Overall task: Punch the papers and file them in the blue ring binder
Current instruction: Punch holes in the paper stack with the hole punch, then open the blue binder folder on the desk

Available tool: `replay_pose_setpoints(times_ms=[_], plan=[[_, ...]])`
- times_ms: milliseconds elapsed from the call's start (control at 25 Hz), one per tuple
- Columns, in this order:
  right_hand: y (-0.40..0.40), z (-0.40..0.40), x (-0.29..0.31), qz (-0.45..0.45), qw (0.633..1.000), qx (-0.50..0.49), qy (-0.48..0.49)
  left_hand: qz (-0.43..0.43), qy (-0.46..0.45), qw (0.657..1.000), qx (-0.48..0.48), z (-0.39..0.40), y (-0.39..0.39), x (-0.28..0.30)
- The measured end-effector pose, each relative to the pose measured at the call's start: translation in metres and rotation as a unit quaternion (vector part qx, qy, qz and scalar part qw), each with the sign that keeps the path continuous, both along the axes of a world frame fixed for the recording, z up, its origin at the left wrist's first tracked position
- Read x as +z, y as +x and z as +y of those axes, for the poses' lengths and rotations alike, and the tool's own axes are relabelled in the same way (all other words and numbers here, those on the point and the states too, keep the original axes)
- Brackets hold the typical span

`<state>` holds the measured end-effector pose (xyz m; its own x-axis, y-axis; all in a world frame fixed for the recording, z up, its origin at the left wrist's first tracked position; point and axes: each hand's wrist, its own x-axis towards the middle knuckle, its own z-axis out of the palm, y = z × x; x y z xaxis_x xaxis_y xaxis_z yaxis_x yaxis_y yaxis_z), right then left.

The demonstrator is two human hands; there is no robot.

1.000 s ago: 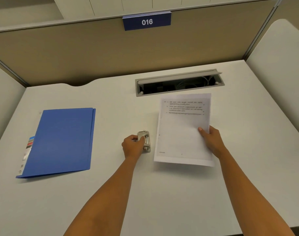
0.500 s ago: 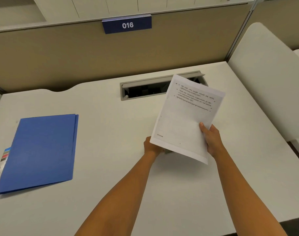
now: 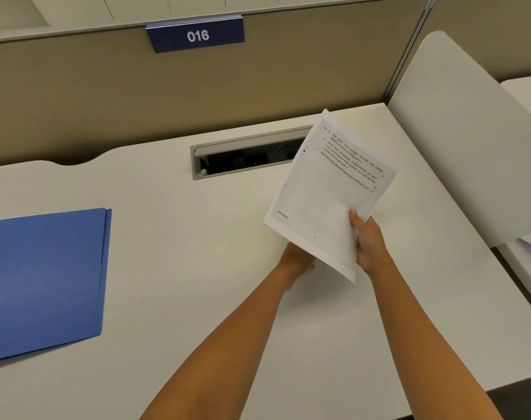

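My right hand (image 3: 368, 241) pinches the lower right corner of a thin stack of printed papers (image 3: 324, 201), thumb on top, and holds it tilted above the desk. A small dark hole shows near the stack's upper left edge. My left hand (image 3: 294, 259) reaches under the papers' lower edge, so its fingers are hidden. The hole punch is out of sight, hidden behind the papers. The blue ring binder (image 3: 46, 277) lies closed and flat at the desk's left side, well apart from both hands.
An open cable slot (image 3: 246, 156) is set into the white desk (image 3: 197, 237) just behind the papers. A beige partition with a blue sign reading 016 (image 3: 196, 34) closes the back. A white side divider (image 3: 470, 140) stands at the right.
My right hand lifted the papers off the desk and turned them clockwise. My left hand, which gripped the hole punch beside the papers, slid right and under them; the punch went out of sight.
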<state>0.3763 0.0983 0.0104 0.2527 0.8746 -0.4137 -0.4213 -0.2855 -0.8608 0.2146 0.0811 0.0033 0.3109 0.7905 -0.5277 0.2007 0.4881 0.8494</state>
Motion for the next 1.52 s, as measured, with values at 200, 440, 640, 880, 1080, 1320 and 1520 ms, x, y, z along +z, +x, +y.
replay_pose_setpoints(times_ms=[200, 440, 640, 880, 1080, 1320, 1520], plan=[[-0.014, 0.006, -0.005, 0.034, 0.999, 0.017, -0.011, 0.0, -0.015, 1.0, 0.023, -0.001, -0.017, -0.009], [-0.062, 0.018, -0.008, -0.05, 0.992, 0.107, -0.04, 0.039, 0.012, 0.96, 0.276, 0.002, -0.103, -0.003], [-0.092, 0.025, -0.029, -0.159, 0.972, 0.167, -0.052, 0.182, 0.063, 0.918, 0.347, 0.0, -0.184, -0.006], [-0.102, 0.026, -0.049, -0.317, 0.912, 0.242, -0.095, 0.315, 0.125, 0.885, 0.318, -0.025, -0.245, -0.023], [-0.107, 0.033, -0.043, -0.462, 0.846, 0.244, -0.104, 0.499, 0.218, 0.815, 0.197, -0.051, -0.299, -0.025], [-0.105, 0.031, -0.042, -0.51, 0.821, 0.231, -0.109, 0.603, 0.274, 0.745, 0.087, -0.082, -0.368, -0.027], [-0.094, 0.03, -0.041, -0.532, 0.811, 0.215, -0.117, 0.563, 0.209, 0.788, -0.133, -0.104, -0.42, -0.01]])
